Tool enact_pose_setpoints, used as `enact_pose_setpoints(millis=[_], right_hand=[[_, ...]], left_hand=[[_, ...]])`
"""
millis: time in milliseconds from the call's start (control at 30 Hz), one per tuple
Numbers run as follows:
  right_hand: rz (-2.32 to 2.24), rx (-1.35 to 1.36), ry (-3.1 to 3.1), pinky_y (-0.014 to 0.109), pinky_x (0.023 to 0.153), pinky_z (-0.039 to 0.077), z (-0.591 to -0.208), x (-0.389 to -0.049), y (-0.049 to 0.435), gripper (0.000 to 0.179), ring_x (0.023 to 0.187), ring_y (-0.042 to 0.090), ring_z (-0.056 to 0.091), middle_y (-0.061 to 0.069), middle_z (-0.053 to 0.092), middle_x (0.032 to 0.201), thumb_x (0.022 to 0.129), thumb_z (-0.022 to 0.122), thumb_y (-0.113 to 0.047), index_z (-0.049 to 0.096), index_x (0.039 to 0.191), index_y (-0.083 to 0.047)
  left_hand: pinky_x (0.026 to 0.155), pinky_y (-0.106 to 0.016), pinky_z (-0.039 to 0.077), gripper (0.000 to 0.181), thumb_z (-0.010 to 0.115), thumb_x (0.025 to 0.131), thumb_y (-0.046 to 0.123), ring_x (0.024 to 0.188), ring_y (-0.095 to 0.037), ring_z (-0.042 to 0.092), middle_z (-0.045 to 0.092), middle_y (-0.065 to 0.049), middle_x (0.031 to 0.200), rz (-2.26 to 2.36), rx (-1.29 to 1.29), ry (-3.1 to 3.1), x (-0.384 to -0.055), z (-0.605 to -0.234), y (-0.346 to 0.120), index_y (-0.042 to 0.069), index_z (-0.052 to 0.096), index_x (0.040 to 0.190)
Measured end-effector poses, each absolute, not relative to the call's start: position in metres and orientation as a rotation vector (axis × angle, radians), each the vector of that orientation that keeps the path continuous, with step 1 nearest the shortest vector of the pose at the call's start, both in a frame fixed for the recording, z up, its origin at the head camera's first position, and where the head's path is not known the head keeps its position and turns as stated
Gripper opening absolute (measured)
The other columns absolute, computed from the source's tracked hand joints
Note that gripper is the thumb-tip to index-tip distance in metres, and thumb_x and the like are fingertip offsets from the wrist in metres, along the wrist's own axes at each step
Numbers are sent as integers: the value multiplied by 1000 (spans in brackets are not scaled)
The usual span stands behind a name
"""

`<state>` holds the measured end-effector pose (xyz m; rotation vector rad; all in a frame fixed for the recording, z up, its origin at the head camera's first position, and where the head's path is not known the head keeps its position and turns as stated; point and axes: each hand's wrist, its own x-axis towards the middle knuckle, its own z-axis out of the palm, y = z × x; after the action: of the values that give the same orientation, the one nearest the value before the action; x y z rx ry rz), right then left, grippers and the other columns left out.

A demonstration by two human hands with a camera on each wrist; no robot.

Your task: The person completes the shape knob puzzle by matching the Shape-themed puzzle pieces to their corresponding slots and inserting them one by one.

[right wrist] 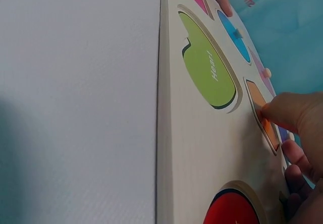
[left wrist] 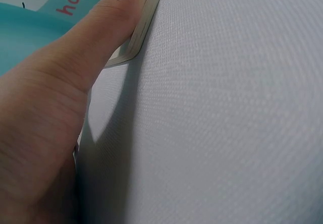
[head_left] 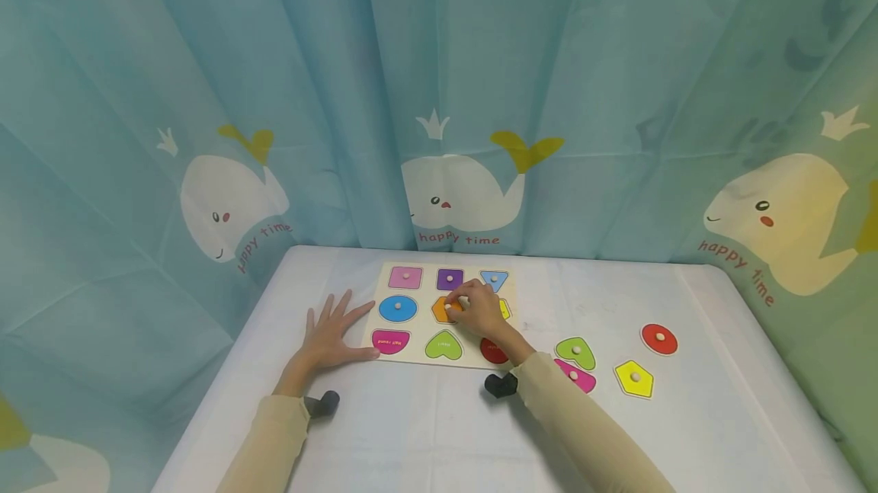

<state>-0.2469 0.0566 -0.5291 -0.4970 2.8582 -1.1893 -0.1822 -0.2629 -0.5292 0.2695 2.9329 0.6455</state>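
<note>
A cream puzzle board [head_left: 425,358] lies flat near the far side of the table. My right hand [head_left: 478,312] reaches over its middle, thumb and fingertips pinching the knob of the orange hexagon piece [head_left: 439,312], which sits in its slot. Spread wide, my left hand [head_left: 328,339] rests at the board's left edge, its thumb on the near corner. Also seated are a pink rectangle [head_left: 398,278], a purple square [head_left: 449,286], a light blue triangle [head_left: 493,284] and a blue oval [head_left: 398,315]. The heart recess [right wrist: 209,65] shows bare green; the red recess [right wrist: 229,209] is partly hidden.
Right of the board lie loose knobbed pieces: a green heart [head_left: 583,356], a magenta half round [head_left: 583,380] partly behind the right sleeve, a yellow pentagon [head_left: 634,386] and a red circle [head_left: 659,347]. A whale-print curtain [head_left: 466,196] hangs around the white table [head_left: 425,432].
</note>
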Motion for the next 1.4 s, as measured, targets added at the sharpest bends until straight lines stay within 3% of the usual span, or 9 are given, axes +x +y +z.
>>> enact_pose_setpoints(millis=[133, 333, 500, 600, 833, 1100, 1400], right_hand=[[-1207, -541, 2822, 48, 93, 46, -527, -248, 61, 12, 105, 28, 55, 7, 65, 113, 89, 80, -19, 79, 100, -16], [-1316, -746, 2733, 43, 92, 55, -521, -251, 72, 34, 106, 27, 60, 11, 67, 115, 90, 80, -14, 72, 122, -6], [-1335, -828, 2696, 36, 81, 56, -514, -250, 84, 42, 93, 24, 61, 14, 65, 114, 91, 80, -15, 68, 130, -6], [-1299, -851, 2702, 32, 74, 55, -510, -247, 92, 45, 87, 22, 61, 16, 63, 115, 92, 79, -16, 65, 133, -7], [-1238, -841, 2729, 33, 78, 55, -499, -238, 115, 46, 88, 23, 61, 17, 65, 121, 93, 77, -16, 63, 136, -10], [-1295, -858, 2758, 26, 67, 54, -492, -231, 149, 49, 84, 22, 65, 17, 67, 111, 89, 80, -12, 63, 135, -10], [-1281, -790, 2822, 27, 67, 56, -487, -220, 185, 52, 85, 19, 64, 15, 68, 112, 89, 81, -12, 63, 137, -10]], left_hand=[[112, -80, -6, 101, 80, 73, 65, 153, -54, 1, 15, -22, 169, 666, 270, 2928, -182, -528, -262, 25, 43, 158], [112, -80, -5, 102, 80, 72, 66, 153, -54, 1, 15, -22, 169, 673, 272, 2930, -181, -528, -262, 24, 43, 158], [113, -79, -6, 102, 79, 72, 67, 153, -53, 0, 15, -22, 170, 686, 272, 2933, -180, -529, -263, 24, 43, 158], [113, -78, -6, 103, 79, 71, 68, 153, -53, 0, 15, -21, 170, 689, 275, 2933, -179, -529, -264, 25, 43, 158], [114, -78, -6, 103, 79, 72, 68, 154, -52, 0, 14, -19, 170, 680, 275, 2940, -180, -531, -265, 26, 42, 158], [114, -77, -6, 104, 78, 71, 70, 154, -52, 0, 14, -19, 171, 659, 272, 2947, -181, -532, -266, 27, 42, 158], [113, -78, -7, 103, 79, 72, 68, 153, -52, -1, 13, -20, 170, 684, 271, 2934, -182, -533, -266, 25, 42, 158]])
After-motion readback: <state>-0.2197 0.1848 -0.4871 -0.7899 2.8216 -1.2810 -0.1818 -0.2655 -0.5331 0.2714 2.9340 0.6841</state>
